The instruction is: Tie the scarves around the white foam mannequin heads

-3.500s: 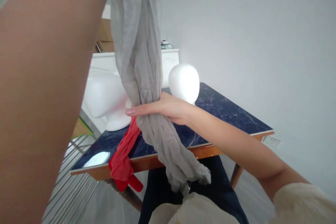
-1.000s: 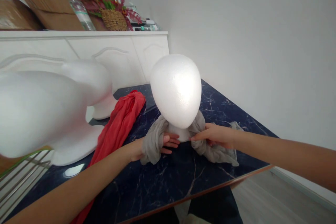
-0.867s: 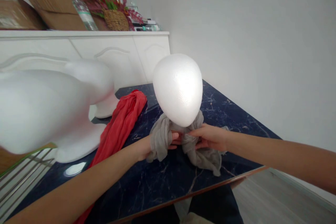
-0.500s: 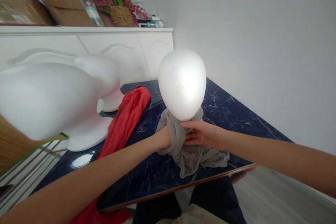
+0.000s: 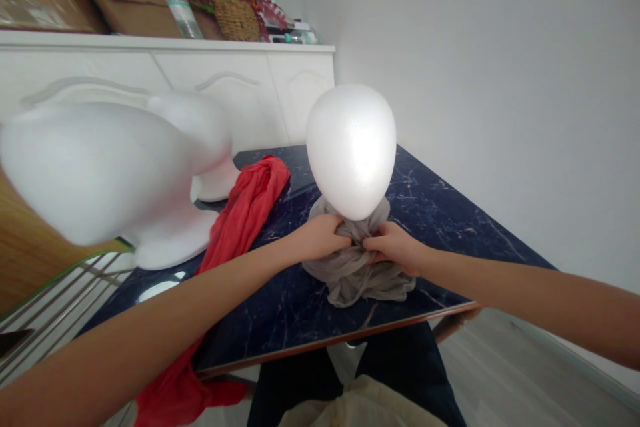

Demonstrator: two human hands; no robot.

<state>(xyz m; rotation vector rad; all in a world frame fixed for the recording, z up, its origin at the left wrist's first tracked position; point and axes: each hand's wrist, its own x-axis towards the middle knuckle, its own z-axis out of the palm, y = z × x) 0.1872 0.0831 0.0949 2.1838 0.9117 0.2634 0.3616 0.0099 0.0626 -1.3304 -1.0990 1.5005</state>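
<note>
Below the white head form (image 5: 351, 147), left fingers (image 5: 342, 241) and right fingers (image 5: 379, 242) grip grey cloth (image 5: 357, 270) bunched between them.

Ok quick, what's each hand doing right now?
Left hand: closed, holding the grey scarf.
Right hand: closed, pinching the grey scarf too.

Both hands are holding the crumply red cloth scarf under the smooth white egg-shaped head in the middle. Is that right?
Not quite: the colour is wrong. The left hand and the right hand are both holding the crumpled grey cloth scarf under the smooth white egg-shaped head in the middle. The head camera shows this; the crinkled red cloth scarf lies to the left.
</note>
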